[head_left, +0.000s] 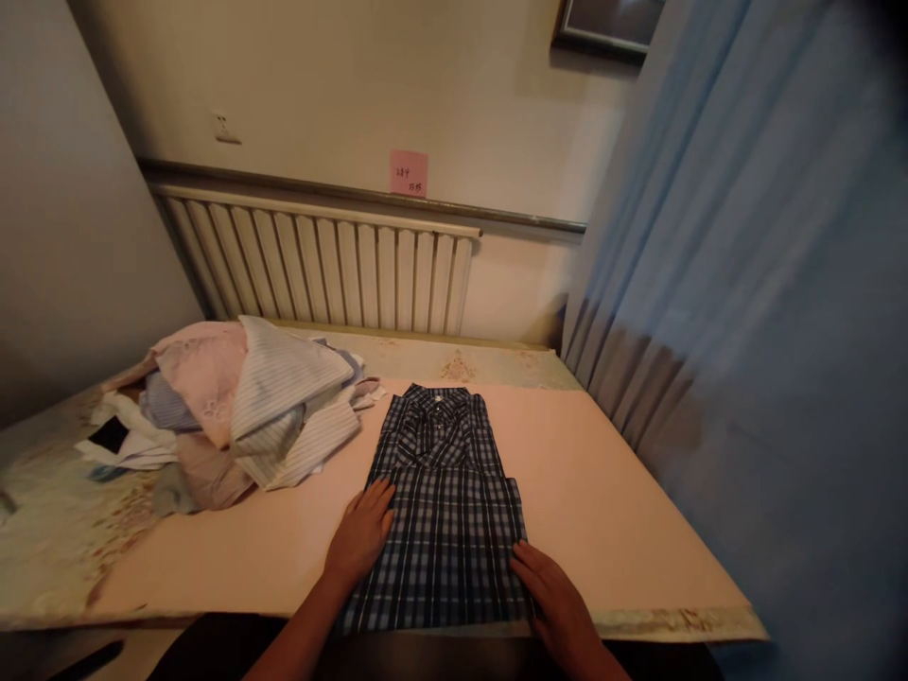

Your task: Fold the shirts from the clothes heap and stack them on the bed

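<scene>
A dark blue plaid shirt [446, 539] lies in front of me, folded into a long narrow shape. Its collar [438, 392] points away from me, toward the wall, and its lower end reaches the near edge of the bed. My left hand [363, 532] rests flat on the shirt's left side, fingers stretched out over the edge of the cloth. Against the right side lies my right hand [553, 588], its fingers extended and the tips touching the fabric. Neither hand grips the cloth.
A heap of loose clothes [284, 388] lies on the left of the pink sheet [567, 492]. Behind stands a white radiator [326, 260] along the wall, with a pink note [410, 174] above it. A blue curtain [744, 331] hangs on the right.
</scene>
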The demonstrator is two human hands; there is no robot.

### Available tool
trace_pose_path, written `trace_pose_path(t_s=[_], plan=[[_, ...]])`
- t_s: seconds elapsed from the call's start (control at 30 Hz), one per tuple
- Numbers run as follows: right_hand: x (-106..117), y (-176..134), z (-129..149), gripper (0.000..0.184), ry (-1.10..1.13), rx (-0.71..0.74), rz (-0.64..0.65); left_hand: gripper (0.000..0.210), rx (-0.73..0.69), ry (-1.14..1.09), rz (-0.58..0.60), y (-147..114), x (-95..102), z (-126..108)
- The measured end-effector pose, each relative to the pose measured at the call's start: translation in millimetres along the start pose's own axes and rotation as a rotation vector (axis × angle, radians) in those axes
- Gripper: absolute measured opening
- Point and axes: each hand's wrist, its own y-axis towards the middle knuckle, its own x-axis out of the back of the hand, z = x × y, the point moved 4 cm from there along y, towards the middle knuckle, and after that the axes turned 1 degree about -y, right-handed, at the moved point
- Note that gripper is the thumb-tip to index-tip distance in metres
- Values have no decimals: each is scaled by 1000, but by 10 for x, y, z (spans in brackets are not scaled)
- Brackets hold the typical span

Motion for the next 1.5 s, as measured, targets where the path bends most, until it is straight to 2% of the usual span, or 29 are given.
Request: trace_pose_path(t_s=[0.13,0.37,0.47,0.57,0.67,0.77,0.83,0.93,1.1,1.3,1.5], plan=[[39,153,-88,75,24,20,42,43,5,-8,-6,-6,0,2],[35,481,-291,51,18,43,112,43,10,-23,8,-13,11,23],[12,596,-327,48,3,51,128,43,6,-81,-16,-79,40,57],[-26,631,-340,49,8,62,130,44,-10,-120,-24,-257,118,83],[-71,615,-366,48,39,54,144,45,-36,-111,15,-539,272,75],[-106,595,-397,46,60,39,168,53,-115,-81,108,-845,478,14],[-116,588,-406,46,65,40,176,67,-189,-70,195,-1015,602,-46],[-105,582,-397,48,74,46,165,82,-246,-58,295,-1163,722,-116],[-64,577,-364,45,85,50,137,80,-252,-40,281,-1161,752,-115],[-86,568,-377,45,74,42,152,81,-282,-58,192,-1115,711,-34],[-102,554,-395,47,78,102,77,84,-343,-50,143,-926,693,-29]])
